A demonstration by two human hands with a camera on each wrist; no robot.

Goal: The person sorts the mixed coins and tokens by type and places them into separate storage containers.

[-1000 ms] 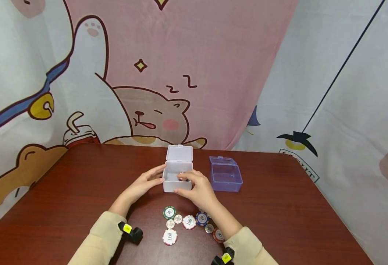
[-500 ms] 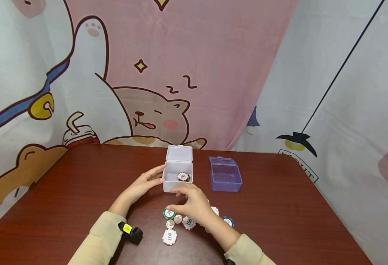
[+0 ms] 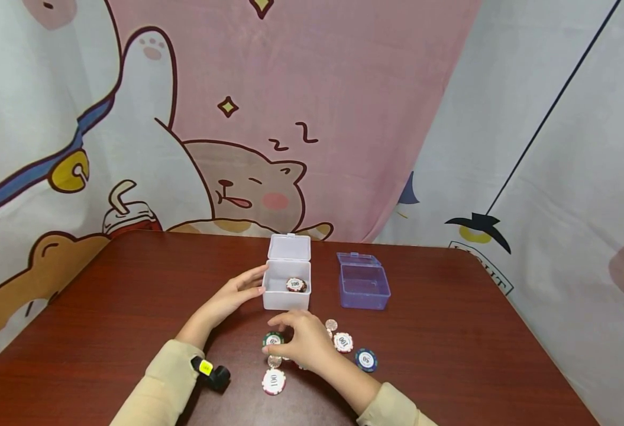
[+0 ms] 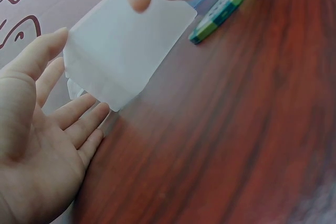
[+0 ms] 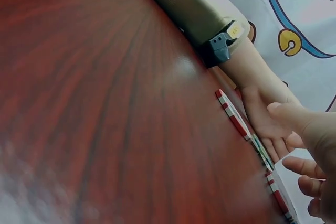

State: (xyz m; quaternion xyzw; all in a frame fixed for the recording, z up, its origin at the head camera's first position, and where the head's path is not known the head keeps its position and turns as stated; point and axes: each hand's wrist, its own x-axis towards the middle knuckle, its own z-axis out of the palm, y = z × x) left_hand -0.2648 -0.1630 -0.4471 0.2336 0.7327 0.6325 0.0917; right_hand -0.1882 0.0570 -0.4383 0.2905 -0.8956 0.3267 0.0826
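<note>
My left hand point(image 3: 230, 300) rests its extended fingertips along the left side of a white plastic box point(image 3: 286, 301) with its lid tipped back. Inside the box lie poker chips point(image 3: 296, 284), the top one marked 100. My right hand point(image 3: 309, 342) hovers in front of the box, thumb and fingers apart around a green poker chip point(image 3: 272, 338) on the table. Whether they touch the chip is unclear. The left wrist view shows the green chip point(image 4: 220, 17) near the box's front wall. A silvery coin-like disc point(image 3: 274, 361) and a red-edged white chip point(image 3: 274, 382) lie nearer.
A translucent purple box point(image 3: 365, 300) with a raised lid stands right of the white one. Right of my right hand lie a white chip point(image 3: 343, 342), a blue chip point(image 3: 367, 360) and a small silvery disc point(image 3: 331, 325). My right forearm covers part of the brown table point(image 3: 450, 343).
My right hand has left the white box and come back toward me to the green chip, uncovering the chips inside the box. My left hand has stayed at the box.
</note>
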